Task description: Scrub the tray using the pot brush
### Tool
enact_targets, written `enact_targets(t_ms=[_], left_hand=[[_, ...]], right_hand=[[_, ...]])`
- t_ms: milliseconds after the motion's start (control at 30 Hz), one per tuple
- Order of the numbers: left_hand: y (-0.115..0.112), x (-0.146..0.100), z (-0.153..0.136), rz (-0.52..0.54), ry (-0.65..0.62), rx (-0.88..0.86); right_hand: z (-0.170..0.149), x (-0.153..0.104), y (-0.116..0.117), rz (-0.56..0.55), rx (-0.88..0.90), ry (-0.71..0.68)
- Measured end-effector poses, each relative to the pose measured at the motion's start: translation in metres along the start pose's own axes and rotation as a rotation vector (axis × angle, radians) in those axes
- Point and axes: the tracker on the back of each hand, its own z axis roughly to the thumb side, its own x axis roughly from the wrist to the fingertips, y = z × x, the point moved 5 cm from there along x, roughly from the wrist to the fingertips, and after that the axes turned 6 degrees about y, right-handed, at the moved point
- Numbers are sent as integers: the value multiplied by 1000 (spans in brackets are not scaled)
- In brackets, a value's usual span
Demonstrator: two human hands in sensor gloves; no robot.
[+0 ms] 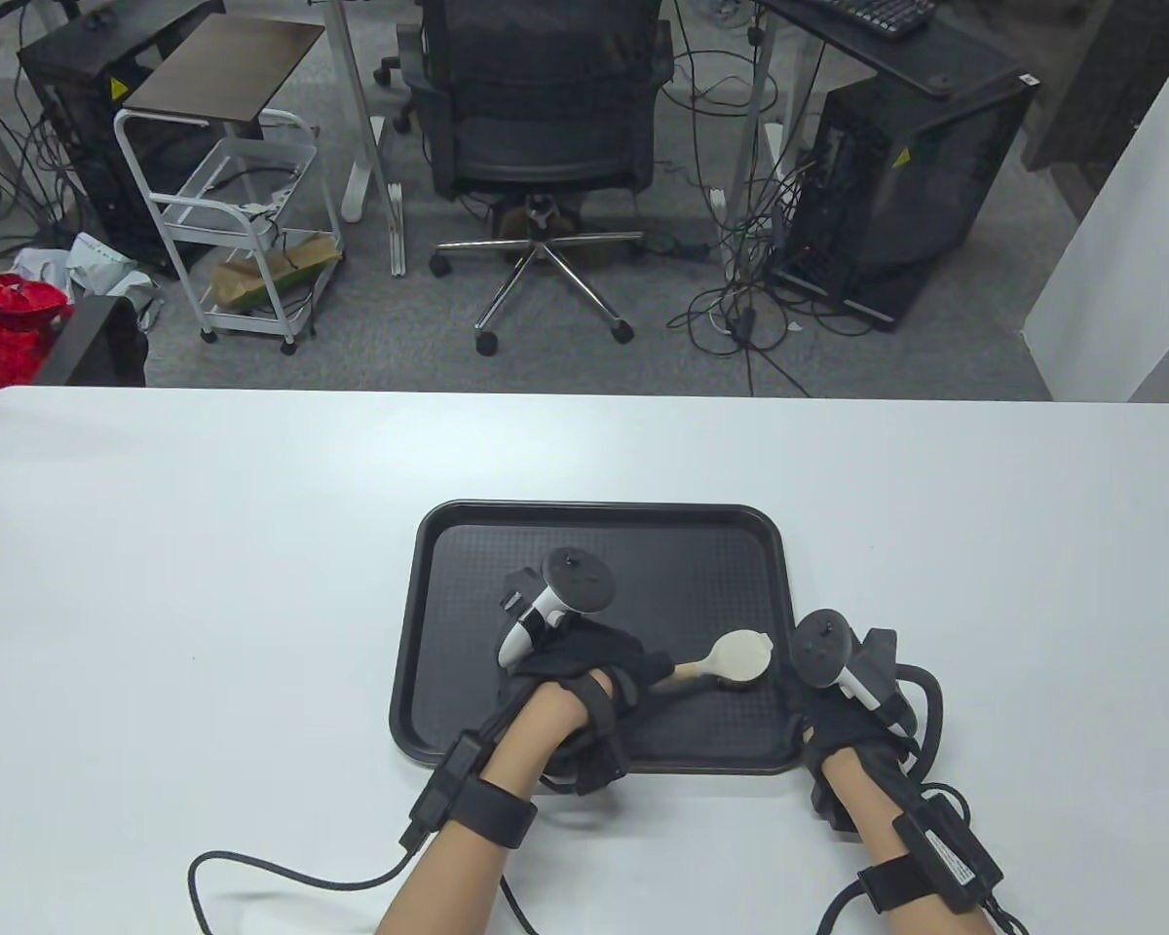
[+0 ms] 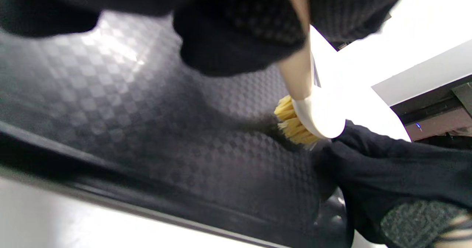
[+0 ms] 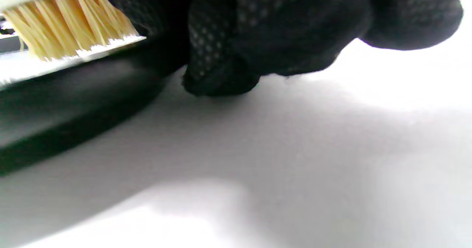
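A smooth white rectangular table [image 1: 205, 545] carries a black rectangular plastic tray [image 1: 448, 545] near its front edge.

Left hand [image 1: 584, 672]: black knit sensor glove w/ dotted palm, white-and-black ring-topped tracker on back. Right hand [image 1: 843, 721]: same glove, black tracker w/ white grip. Both forearms: black straps, small black boxes, black cables.

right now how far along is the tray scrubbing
Done: the left hand grips the pot brush by its handle. In hand: bristles down on the tray near its right edge, where the right hand rests. Left: the tray shows no soap or dirt, so coverage can't be judged.
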Motion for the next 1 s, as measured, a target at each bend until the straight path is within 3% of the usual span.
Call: enact_targets(t_ms=[167, 433, 767, 1000], left_hand=[[-8, 2, 2, -28, 2, 44], [1, -4, -10, -48, 65, 87], [44, -19, -54, -52, 172, 119], [80, -36, -106, -49, 256, 78]], right_hand=[[0, 0, 0, -1, 1, 0], [0, -1, 0, -5, -3, -1], [1, -1, 0, -8, -6, -1], [1, -1, 0, -7, -3, -1]])
